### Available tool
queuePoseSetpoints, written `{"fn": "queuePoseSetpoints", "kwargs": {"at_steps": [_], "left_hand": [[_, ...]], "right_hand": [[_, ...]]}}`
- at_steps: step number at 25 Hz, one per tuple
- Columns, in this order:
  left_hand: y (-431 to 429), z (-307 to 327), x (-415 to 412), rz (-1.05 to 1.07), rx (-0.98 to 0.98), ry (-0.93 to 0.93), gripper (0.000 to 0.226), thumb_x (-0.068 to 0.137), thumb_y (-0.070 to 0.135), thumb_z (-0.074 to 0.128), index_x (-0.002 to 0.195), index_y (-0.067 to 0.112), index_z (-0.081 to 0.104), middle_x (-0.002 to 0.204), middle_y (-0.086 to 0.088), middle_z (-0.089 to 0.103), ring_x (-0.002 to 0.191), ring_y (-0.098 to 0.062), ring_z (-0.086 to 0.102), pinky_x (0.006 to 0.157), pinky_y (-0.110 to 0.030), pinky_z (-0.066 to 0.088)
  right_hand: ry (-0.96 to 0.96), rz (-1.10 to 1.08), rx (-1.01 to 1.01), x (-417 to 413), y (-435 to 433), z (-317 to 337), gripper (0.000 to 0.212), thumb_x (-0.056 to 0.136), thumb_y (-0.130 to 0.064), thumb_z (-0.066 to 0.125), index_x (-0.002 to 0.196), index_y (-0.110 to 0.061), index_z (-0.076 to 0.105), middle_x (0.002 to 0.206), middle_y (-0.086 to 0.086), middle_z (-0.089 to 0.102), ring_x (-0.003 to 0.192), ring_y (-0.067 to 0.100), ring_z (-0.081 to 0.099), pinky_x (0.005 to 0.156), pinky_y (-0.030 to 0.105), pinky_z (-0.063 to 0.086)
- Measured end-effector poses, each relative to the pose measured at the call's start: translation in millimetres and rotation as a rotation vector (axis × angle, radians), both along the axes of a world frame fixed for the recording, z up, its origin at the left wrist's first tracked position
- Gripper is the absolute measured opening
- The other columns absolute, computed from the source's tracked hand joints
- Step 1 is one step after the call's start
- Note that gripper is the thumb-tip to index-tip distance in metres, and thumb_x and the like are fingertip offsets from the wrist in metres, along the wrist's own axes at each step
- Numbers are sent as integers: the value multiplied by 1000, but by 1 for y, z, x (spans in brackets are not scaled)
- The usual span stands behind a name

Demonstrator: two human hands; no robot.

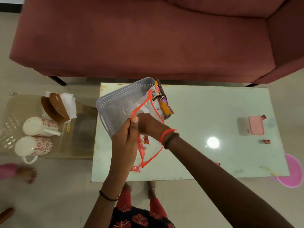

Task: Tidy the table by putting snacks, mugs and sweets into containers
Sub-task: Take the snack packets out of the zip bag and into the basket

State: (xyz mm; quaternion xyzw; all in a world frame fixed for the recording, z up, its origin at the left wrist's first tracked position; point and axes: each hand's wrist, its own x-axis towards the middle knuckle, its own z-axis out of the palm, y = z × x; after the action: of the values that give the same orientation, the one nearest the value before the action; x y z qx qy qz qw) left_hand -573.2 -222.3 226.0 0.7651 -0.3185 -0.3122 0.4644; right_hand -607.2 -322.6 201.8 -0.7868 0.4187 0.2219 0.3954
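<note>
Risk, as I judged it: left hand (125, 137) pinched clear pouch (152, 153) by its orange rim, right hand (148, 124) sat at its mouth, grip hidden from me, pouch over table (197, 112) at 8 o'clock; slipped pinch could spill its contents.

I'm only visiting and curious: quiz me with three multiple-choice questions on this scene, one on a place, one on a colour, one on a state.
1. Where is the pink box? A on a shelf; B on the white table; C in a drawer.
2. The clear pouch has trim that is: A orange; B blue; C green.
3. The two flowered mugs are: A upright; B lying on their sides; C stacked.

Answers: 1 B, it sits on the tabletop's right part. 2 A, orange edging rings the pouch. 3 B, both lie sideways, next to each other.
</note>
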Motion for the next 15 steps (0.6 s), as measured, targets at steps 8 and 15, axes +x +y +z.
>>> {"fn": "queuePoseSetpoints", "kwargs": {"at_steps": [8,15], "left_hand": [[6,6,-35,-43,23,47,36,83,45,37,86,18,60,54,6,49,51,3,55,45,-3,38],[11,7,-45,-69,58,82,30,78,49,37,81,29,58,53,1,51,48,-10,51,43,-7,39]], "right_hand": [[210,-11,-309,-29,5,-76,41,101,-26,29,125,-6,55,131,13,58,124,30,52,103,36,40],[226,-181,-214,-39,13,-77,41,101,-22,30,131,1,48,135,19,51,125,32,49,99,37,44]]}}
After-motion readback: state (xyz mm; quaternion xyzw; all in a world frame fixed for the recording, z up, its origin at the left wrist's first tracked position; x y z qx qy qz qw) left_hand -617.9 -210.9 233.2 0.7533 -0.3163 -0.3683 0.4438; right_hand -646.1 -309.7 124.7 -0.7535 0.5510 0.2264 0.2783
